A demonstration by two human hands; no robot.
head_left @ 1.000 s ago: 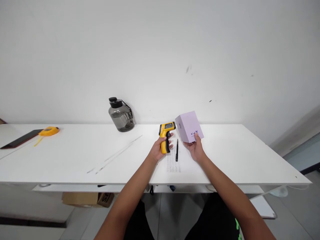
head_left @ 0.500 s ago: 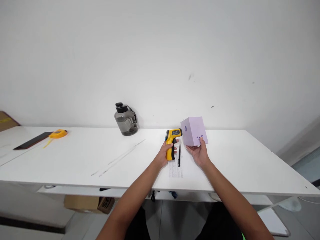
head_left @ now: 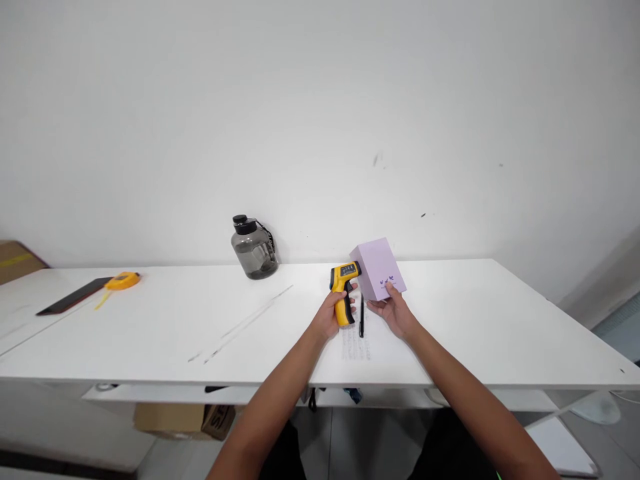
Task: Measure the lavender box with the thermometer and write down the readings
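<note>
- Left grip (head_left: 327,316) is clamped round the handle of a yellow thermometer (head_left: 342,305), just left of the purple box (head_left: 379,263); whether its trigger is pressed cannot be told.
- Right grip (head_left: 393,311) is clamped on the near lower end of the purple box, which tilts, thumb over its front face.
- Good handling, I judge, calls for still wrists, the nose square to the box's left side, and nothing covering that side; whether nose and box touch is unclear.
- On the box's front, beside the thumb, small dark figures sit above a line too fine to read; the thermometer's panel markings are also too small.
- Nearer the person than the box, a black pen (head_left: 361,320) lies on a paper sheet (head_left: 356,348) with illegible rows of writing; best not to brush it.
- Well left of the box stands a grey bottle (head_left: 256,257); its strap's lettering is unreadable.
- Farther left of the box, a yellow tape measure (head_left: 123,281) rests on the surface (head_left: 465,333).
- Under the surface, left of the box, a carton (head_left: 170,419) bears large letters, apparently "SF".
</note>
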